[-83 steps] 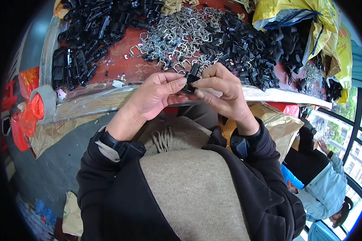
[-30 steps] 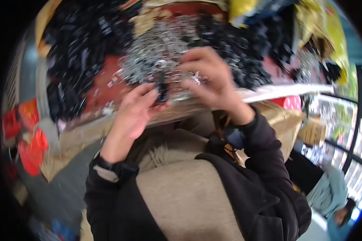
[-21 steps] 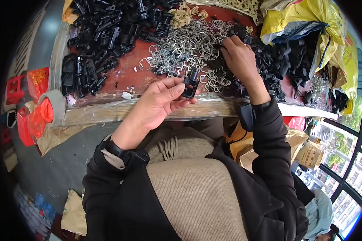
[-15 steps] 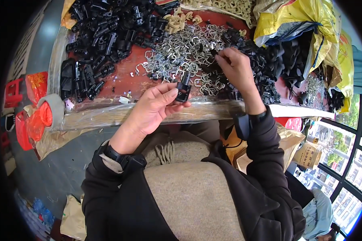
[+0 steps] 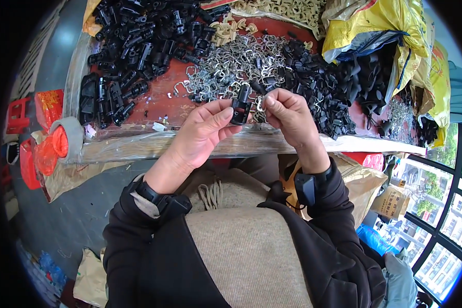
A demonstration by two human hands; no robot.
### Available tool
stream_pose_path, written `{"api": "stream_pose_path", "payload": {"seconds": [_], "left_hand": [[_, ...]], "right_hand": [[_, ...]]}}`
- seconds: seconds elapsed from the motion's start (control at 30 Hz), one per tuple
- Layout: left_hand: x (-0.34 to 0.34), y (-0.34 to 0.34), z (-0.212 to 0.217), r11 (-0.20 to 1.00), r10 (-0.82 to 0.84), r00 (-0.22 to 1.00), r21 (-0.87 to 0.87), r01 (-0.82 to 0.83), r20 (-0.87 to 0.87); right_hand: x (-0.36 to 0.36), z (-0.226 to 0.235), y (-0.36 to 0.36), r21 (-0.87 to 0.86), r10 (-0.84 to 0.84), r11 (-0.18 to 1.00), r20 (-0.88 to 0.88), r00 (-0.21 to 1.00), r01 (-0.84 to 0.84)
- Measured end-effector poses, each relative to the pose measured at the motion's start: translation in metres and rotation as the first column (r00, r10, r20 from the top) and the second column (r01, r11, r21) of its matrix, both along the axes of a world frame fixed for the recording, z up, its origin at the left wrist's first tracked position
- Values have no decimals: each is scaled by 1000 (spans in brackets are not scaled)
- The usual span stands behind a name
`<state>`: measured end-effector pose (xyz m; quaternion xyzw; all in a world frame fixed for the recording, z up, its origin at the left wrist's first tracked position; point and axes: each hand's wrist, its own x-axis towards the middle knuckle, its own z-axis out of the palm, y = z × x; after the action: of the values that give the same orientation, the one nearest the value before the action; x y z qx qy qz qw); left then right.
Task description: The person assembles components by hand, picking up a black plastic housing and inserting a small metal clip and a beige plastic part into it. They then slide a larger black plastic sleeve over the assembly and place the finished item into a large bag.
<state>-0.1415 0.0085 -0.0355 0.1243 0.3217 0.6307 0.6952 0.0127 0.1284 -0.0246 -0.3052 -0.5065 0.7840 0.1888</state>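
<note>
My left hand (image 5: 203, 132) holds a small black plastic part (image 5: 240, 105) upright between thumb and fingers, just above the table's front edge. My right hand (image 5: 288, 114) is right beside it, pinching a small silver metal clip (image 5: 260, 104) close to the black part. Behind both hands lies a heap of silver metal clips (image 5: 231, 69) on the red table top (image 5: 159, 102).
A pile of larger black plastic parts (image 5: 138, 43) fills the table's left, a pile of small black pieces (image 5: 318, 84) the right. Beige clips (image 5: 287, 7) lie at the back. Yellow bags (image 5: 380, 36) stand at the right. A tape roll (image 5: 69, 136) and red bags (image 5: 46, 149) sit left.
My right hand reached into the silver clip heap, then came back toward my left hand with a clip. My left hand kept hold of the black part throughout.
</note>
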Motion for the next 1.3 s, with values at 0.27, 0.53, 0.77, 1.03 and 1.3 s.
{"api": "stream_pose_path", "payload": {"seconds": [0.27,0.53,0.77,1.03,1.3], "left_hand": [[7,2,-1,995,68,997,71,-72,47],[2,-1,2,995,-61,980,88,45,188],[0,-1,4,996,-85,983,25,82,164],[5,-2,9,996,-75,994,-42,79,82],[4,-5,9,987,-95,990,-116,107,106]], "right_hand": [[-9,12,-26,235,-28,972,44,999,17],[-4,10,-28,141,15,990,-56,998,-7],[-1,12,-29,287,-21,957,-39,999,31],[1,13,-32,406,6,914,-22,1000,4],[-1,21,-35,716,-40,697,89,995,-36]]}}
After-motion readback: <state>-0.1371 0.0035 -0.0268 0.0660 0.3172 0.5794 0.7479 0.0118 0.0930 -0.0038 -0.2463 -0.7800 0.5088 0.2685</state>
